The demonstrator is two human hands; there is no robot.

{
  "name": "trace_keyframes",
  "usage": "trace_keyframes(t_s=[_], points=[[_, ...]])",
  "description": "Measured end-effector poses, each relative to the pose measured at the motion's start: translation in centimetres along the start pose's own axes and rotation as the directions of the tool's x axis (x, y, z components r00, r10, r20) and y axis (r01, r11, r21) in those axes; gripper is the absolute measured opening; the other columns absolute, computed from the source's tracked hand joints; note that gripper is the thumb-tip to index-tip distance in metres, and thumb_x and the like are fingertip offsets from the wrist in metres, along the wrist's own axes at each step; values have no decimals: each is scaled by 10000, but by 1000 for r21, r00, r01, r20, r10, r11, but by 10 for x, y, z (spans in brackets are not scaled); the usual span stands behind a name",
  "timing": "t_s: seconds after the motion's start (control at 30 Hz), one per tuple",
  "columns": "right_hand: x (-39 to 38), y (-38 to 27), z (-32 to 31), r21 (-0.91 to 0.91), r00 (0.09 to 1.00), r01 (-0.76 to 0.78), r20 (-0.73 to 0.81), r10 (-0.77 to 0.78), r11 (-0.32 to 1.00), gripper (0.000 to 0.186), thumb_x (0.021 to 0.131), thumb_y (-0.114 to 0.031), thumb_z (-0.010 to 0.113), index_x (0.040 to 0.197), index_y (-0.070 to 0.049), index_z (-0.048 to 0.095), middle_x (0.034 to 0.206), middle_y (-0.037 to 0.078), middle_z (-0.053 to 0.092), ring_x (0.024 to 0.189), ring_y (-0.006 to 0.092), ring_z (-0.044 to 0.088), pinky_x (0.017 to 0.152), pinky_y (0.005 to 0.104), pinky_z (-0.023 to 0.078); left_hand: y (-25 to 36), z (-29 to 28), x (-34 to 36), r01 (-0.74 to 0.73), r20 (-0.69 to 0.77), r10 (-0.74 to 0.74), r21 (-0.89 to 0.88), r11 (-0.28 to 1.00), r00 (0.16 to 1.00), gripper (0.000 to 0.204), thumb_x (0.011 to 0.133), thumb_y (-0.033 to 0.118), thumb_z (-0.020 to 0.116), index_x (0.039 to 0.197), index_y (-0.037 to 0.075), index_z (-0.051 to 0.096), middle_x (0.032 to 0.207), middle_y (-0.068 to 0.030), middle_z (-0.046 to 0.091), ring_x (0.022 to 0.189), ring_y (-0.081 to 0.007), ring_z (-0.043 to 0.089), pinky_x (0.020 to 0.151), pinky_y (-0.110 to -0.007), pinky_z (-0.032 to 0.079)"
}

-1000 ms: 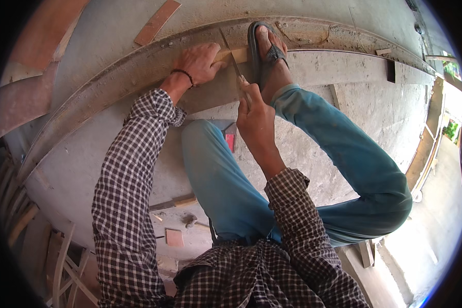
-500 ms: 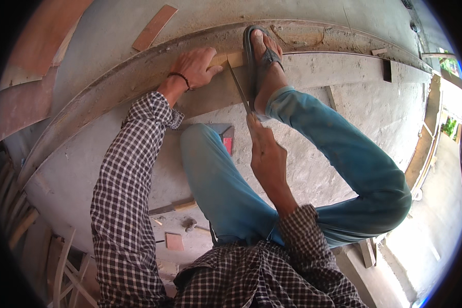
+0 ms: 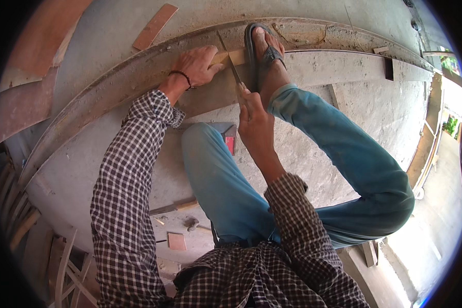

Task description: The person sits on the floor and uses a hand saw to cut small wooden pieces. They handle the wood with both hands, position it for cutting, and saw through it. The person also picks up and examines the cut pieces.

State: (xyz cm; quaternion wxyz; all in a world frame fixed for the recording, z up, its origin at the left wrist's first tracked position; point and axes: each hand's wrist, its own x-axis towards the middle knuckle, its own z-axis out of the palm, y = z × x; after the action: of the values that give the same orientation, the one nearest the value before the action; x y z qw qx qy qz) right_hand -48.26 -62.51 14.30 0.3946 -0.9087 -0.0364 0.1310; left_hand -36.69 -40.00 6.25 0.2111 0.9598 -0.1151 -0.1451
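Note:
My right hand (image 3: 256, 123) is closed around the handle of a handsaw (image 3: 233, 68). Its thin blade points away from me and lies across a pale wooden strip (image 3: 236, 55). Close to the left of the blade, my left hand (image 3: 196, 68) grips the strip, thumb stretched toward the saw. The strip rests on a long, dusty wooden beam (image 3: 339, 38) that looks curved in this view. My sandalled foot (image 3: 264, 43) presses down just right of the blade. The strip's far ends are hidden by my hand and foot.
A red-marked tool or box (image 3: 230, 141) lies beside my knee. Near my left thigh are a wooden-handled tool (image 3: 185, 205), a hammer-like tool (image 3: 192, 224) and a small reddish piece (image 3: 176, 241). Board offcuts (image 3: 155, 26) lie beyond the beam; wood strips (image 3: 69, 267) are at lower left.
My right hand has pushed the saw forward, away from me, so the blade now reaches well past the strip. My left hand and foot stay almost where they were.

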Motion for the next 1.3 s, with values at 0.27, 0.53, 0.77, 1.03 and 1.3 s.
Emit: trace_keyframes(t_s=[0.27, 0.53, 0.77, 1.03, 1.3], points=[[-57, 10, -13, 51, 1000, -9, -2, 9, 999, 423, 990, -31, 579, 1404, -116, 580, 1163, 182, 714, 979, 403, 711, 785, 479, 571, -7, 14, -8, -28, -62, 28, 0, 1000, 998, 473, 973, 461, 655, 1161, 30, 595, 1148, -199, 698, 1111, -414, 655, 924, -529, 523], [-43, 14, 2, 98, 997, 62, -58, -57, 993, 302, 995, -24, 588, 1291, -82, 592, 1068, 280, 700, 976, 473, 697, 749, 503, 562, -19, 14, -10, -36, -50, 36, 2, 999, 998, 503, 971, 455, 668, 1238, 34, 597, 1172, -212, 695, 1105, -424, 657, 902, -528, 536], [2, 18, 23, 54, 998, 9, -57, -6, 998, 402, 988, -39, 582, 1386, -96, 587, 1069, 220, 701, 935, 451, 679, 775, 518, 544, -5, 10, -3, -5, 17, 4, 13, 1000, 1000, 538, 974, 481, 652, 1237, 14, 608, 1176, -224, 693, 1125, -421, 654, 939, -525, 526], [-46, 30, 16, 13, 998, -69, -2, 69, 998, 391, 1001, -63, 584, 1389, -114, 597, 951, 213, 708, 850, 400, 714, 710, 505, 549, -11, 20, -7, -47, 3, 47, 0, 999, 999, 528, 977, 496, 636, 1191, 13, 620, 1159, -228, 701, 1104, -428, 663, 937, -531, 525], [-49, 24, 0, 50, 1000, -1, -2, 1, 999, 413, 1003, -53, 567, 1412, -111, 583, 962, 232, 713, 843, 401, 713, 709, 498, 550, -13, 38, -7, -39, -73, 38, -10, 999, 997, 528, 979, 494, 638, 1184, 8, 606, 1153, -226, 698, 1114, -427, 657, 931, -537, 520]])
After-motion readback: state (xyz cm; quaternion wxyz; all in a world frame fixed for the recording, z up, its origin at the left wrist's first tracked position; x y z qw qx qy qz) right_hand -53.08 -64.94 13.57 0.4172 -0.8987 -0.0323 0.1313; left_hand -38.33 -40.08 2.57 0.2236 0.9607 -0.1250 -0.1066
